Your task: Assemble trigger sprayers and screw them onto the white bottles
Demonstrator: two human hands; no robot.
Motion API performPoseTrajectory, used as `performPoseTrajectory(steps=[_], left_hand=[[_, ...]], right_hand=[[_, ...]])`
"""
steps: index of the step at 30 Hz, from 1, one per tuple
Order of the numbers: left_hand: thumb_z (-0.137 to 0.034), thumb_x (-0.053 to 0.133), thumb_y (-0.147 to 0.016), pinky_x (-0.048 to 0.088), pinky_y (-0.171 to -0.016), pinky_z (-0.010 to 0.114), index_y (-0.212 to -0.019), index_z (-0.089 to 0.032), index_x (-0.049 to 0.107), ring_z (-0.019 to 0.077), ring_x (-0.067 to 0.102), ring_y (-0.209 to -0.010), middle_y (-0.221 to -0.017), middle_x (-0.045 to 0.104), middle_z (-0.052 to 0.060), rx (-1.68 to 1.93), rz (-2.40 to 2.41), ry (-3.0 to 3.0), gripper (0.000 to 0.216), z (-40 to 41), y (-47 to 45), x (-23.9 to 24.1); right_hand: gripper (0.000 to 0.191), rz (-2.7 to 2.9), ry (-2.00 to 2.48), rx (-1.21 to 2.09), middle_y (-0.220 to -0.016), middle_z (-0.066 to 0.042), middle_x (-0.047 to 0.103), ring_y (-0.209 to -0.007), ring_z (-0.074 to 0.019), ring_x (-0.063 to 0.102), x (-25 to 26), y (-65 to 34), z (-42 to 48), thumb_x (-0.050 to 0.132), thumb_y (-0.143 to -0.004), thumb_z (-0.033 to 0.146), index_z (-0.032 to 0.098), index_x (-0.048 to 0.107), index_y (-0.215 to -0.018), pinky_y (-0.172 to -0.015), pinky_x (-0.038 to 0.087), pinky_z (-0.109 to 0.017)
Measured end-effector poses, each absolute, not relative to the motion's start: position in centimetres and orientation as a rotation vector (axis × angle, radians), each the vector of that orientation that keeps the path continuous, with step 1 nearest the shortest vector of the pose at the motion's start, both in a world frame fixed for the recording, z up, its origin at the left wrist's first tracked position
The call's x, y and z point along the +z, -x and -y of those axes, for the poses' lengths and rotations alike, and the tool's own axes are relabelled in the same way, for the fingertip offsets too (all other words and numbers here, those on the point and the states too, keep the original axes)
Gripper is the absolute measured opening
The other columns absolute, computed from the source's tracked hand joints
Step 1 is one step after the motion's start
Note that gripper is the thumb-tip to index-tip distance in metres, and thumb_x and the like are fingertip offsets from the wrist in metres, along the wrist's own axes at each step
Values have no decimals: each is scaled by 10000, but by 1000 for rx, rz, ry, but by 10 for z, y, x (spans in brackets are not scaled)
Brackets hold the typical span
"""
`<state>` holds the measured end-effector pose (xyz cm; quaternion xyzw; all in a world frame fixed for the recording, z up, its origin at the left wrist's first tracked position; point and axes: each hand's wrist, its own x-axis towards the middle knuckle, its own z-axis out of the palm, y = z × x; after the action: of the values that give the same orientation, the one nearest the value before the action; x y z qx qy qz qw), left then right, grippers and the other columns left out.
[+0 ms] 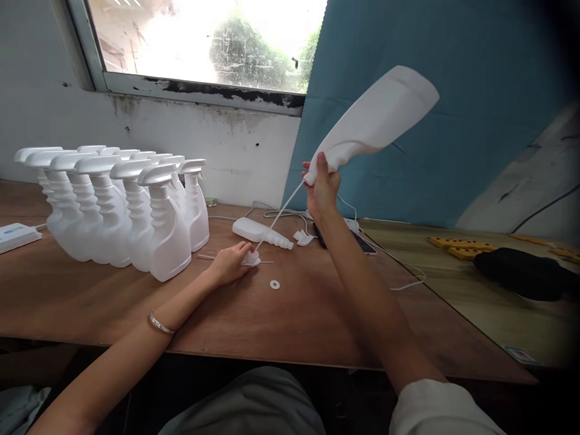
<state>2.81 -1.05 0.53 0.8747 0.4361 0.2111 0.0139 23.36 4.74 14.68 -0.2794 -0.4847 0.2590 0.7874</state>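
Note:
My right hand (324,187) is closed round the neck of a white bottle (376,115), held up and tilted with its base to the upper right. A thin white tube (285,205) slants from the bottle's mouth down to a white spray head (251,260) at the table. My left hand (233,263) is closed on that spray head, its fingers partly hiding it. Behind it a second white bottle (260,232) lies on its side. Nearer me, a small white ring washer (274,284) lies flat.
Several white spray bottles (170,241) stand grouped on the left of the brown table (290,326). A loose spray head (302,237), phone (362,243) and cables (294,212) lie toward the wall. A black item (521,273) and yellow pieces (460,246) lie right.

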Motion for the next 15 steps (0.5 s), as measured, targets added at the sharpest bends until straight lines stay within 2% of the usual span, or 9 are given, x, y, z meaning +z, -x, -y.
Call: performPoseTrajectory(steps=[7,11,15], left_hand=[[-306,546,-751,439,-666,276,-1035,-234,507,224,593,-891,-1063,569,46,638,-1347,-2747,296,10,-29,2],[-319,545,-744,436,-655,302,-1007,-226,506,245,594,-882,-1051,576,56,675,-1343,-2720,281,10,-29,1],[-342,591,-705,429,-677,312,-1101,-239,420,235,604,-857,-983,609,42,810,-1303,-2554,444,8,-30,-3]], right_hand=[[350,975,596,603,-783,-8,605,-666,-104,588,140,-221,-38,598,-701,481,202,502,-891,-534,467,-209],[345,994,574,692,-797,-12,624,-624,-98,576,132,-214,-29,628,-687,452,197,512,-888,-570,484,-235],[347,1096,661,875,-813,-24,628,-673,-124,588,87,-199,-21,693,-621,412,174,550,-830,-635,498,-281]])
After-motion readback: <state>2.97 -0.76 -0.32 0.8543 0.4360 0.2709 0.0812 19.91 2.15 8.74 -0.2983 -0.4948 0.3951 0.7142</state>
